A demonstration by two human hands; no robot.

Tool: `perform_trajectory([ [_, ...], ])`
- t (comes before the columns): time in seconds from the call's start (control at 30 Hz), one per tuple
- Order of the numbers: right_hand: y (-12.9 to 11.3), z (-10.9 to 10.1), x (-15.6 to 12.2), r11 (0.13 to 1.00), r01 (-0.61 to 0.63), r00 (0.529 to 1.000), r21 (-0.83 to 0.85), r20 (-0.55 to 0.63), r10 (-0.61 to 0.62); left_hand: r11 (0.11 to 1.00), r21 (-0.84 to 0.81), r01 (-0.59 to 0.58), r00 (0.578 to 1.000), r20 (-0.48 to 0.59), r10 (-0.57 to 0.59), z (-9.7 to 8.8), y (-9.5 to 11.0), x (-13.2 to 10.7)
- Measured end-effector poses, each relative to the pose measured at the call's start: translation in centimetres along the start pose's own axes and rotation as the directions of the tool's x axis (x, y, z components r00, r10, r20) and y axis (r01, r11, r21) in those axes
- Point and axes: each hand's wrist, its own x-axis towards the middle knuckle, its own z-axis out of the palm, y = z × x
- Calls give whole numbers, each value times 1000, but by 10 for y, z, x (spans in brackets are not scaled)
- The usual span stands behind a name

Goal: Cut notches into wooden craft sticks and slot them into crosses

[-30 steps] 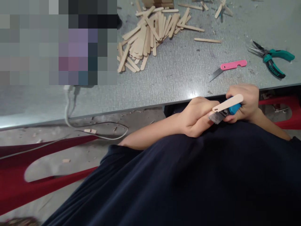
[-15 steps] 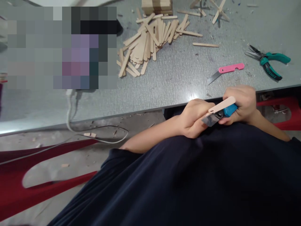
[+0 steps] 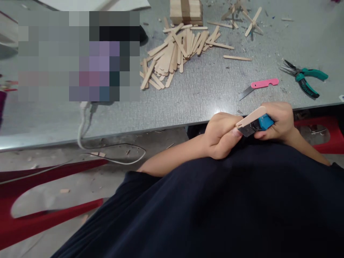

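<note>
My left hand (image 3: pixel 221 135) is closed around one end of a pale wooden craft stick (image 3: pixel 252 116), its thumb close to the metal blade. The stick slants up to the right, its far end reaching the fingers of my right hand (image 3: pixel 281 117). That hand is wrapped round a blue-handled utility knife (image 3: pixel 266 122), whose blade lies along the stick's lower edge. A small notch shows in the stick near my left fingers. Both hands are just in front of the dark shirt, at the table's edge.
On the grey table (image 3: pixel 172 107) lie a heap of craft sticks (image 3: pixel 174 50), a bundled stack (image 3: pixel 186 11), crossed sticks (image 3: pixel 253 22), a pink folding knife (image 3: pixel 264 83) and green-handled pliers (image 3: pixel 305 77). A white cable (image 3: pixel 80 129) hangs over the edge. Red stools (image 3: pixel 16 229) stand below.
The stick and the knife blade have tilted a little more steeply between my hands. Both hands keep their grips. The whole view has shifted slightly.
</note>
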Motion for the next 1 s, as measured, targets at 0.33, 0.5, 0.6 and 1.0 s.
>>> perform_trajectory([
  [0.33, -5, 6, -1, 998, 48, 991, 36, -124, -43, 998, -21, -66, 992, 102, 68, -1, -11, 4],
  [0.5, -4, 8, -5, 999, 37, 992, 18, -120, -34, 998, -25, -66, 994, 84, 68, 3, -13, 4],
  [0.6, -6, 8, -5, 1000, 1, 996, 16, -89, 1, 999, 10, -49, 995, 88, 48, 2, -12, 3],
  [1.0, -15, -6, 2, 990, -124, 992, 69, 32, 122, 981, 134, -140, 985, 117, 124, -3, -6, 4],
])
